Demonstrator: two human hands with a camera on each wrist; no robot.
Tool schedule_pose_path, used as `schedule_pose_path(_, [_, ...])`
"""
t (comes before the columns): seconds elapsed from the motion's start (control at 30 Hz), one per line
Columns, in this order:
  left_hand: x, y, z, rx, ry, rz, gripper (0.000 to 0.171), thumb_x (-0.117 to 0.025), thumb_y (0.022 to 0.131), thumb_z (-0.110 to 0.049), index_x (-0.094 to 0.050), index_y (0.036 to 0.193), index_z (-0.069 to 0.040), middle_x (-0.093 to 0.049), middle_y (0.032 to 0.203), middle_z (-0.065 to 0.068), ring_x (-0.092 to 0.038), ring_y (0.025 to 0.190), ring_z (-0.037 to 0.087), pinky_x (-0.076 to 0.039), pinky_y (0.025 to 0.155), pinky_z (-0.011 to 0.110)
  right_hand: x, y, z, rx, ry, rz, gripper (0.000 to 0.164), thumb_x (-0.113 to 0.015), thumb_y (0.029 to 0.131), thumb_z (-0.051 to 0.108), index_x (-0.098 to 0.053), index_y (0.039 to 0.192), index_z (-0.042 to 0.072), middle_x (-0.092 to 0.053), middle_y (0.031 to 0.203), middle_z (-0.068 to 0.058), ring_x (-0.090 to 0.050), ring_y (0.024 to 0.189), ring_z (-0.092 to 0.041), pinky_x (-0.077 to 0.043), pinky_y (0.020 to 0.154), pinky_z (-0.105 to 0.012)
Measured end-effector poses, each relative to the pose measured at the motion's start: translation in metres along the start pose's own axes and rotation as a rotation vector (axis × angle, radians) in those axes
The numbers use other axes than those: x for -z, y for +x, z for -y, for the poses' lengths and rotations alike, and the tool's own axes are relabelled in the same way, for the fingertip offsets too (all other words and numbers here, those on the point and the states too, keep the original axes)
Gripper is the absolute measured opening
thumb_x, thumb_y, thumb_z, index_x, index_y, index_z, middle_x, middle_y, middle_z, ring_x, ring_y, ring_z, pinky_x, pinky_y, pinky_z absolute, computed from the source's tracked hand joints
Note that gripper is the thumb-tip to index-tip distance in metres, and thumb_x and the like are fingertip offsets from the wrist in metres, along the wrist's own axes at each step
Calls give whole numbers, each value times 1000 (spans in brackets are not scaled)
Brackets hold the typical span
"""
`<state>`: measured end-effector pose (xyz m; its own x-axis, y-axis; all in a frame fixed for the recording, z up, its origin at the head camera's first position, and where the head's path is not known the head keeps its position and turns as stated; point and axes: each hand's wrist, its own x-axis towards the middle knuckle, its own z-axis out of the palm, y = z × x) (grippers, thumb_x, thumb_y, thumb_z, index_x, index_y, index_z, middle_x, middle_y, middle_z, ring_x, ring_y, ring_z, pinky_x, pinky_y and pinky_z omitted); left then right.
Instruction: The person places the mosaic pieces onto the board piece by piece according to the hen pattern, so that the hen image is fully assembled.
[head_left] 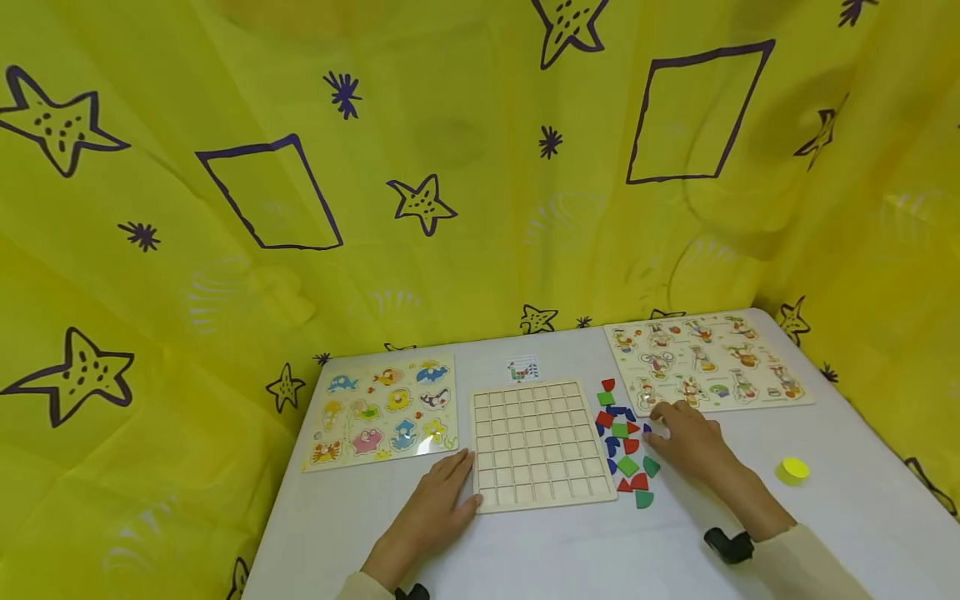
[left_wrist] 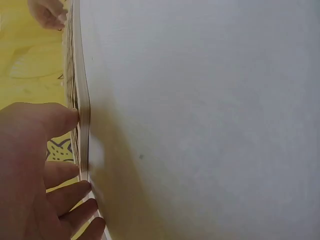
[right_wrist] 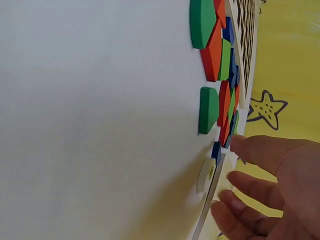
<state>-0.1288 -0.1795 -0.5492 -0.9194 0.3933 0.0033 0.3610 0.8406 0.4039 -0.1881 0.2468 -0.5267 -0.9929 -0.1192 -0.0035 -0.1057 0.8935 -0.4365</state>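
Observation:
A wooden grid board (head_left: 542,446) lies on the table with its shallow square cells bare. My left hand (head_left: 435,504) touches its left edge, fingers extended along the side and thumb by the near corner; the left wrist view shows the fingertips against the rim. To the board's right lies a loose cluster of red, green and blue pieces, among them a green square (head_left: 628,466) and a dark green quarter circle (head_left: 644,499). My right hand (head_left: 693,446) hovers at the cluster's right side, fingers loosely bent and apart. No piece shows between them in the right wrist view.
A sea-animal puzzle board (head_left: 382,408) lies left of the grid, and another picture puzzle board (head_left: 708,358) at the back right. A small pattern card (head_left: 522,369) sits behind the grid. A yellow round object (head_left: 792,471) stands right of my right arm. Yellow curtains enclose the table.

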Motion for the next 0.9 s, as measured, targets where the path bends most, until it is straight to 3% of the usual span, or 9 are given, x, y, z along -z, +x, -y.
schedule_pose_path(0.13, [1, 0, -1, 3, 15, 2, 67, -62, 104, -38, -44, 160, -6, -44, 166, 13, -42, 151, 34, -39, 121, 56, -1, 15, 13, 21, 4, -53, 36, -78, 95, 22, -67, 120, -1, -63, 110, -24, -61, 104, -43, -45, 80, -61])
schedule_pose_path(0.37, [2, 1, -2, 19, 8, 21, 66, -61, 105, -38, -44, 161, -8, -42, 167, 11, -40, 152, 33, -37, 122, 56, -6, 58, 27, -16, -29, -45, 40, -74, 100, 27, -66, 121, -6, -63, 105, -24, -60, 94, -36, -45, 82, -59])
schedule_pose_path(0.5, [1, 2, -1, 17, 5, 29, 65, -60, 106, -39, -43, 162, -9, -40, 168, 9, -39, 154, 32, -36, 123, 54, -12, 78, 30, -34, -95, -34, 39, -72, 101, 29, -66, 113, -7, -63, 99, -24, -60, 87, -36, -46, 82, -59])
schedule_pose_path(0.7, [0, 2, -1, 22, -6, 43, 66, -57, 107, -41, -41, 163, -11, -38, 170, 8, -37, 155, 31, -35, 124, 54, -16, 93, 32, -31, -152, -67, 33, -71, 100, 25, -66, 98, -7, -63, 90, -23, -63, 82, -40, -49, 82, -63])
schedule_pose_path(0.8, [0, 2, 0, 28, 2, 47, 66, -56, 107, -42, -41, 163, -11, -37, 170, 7, -36, 155, 30, -35, 124, 53, -18, 96, 36, -12, -130, -52, 27, -70, 100, 20, -65, 100, -7, -64, 95, -25, -65, 86, -43, -48, 90, -72])
schedule_pose_path(0.9, [1, 1, 0, 32, 11, 50, 66, -56, 107, -42, -40, 164, -12, -37, 170, 6, -36, 156, 30, -35, 125, 53, -20, 100, 39, -6, -91, -27, 24, -70, 100, 17, -65, 105, -7, -63, 100, -25, -64, 89, -42, -46, 91, -73])
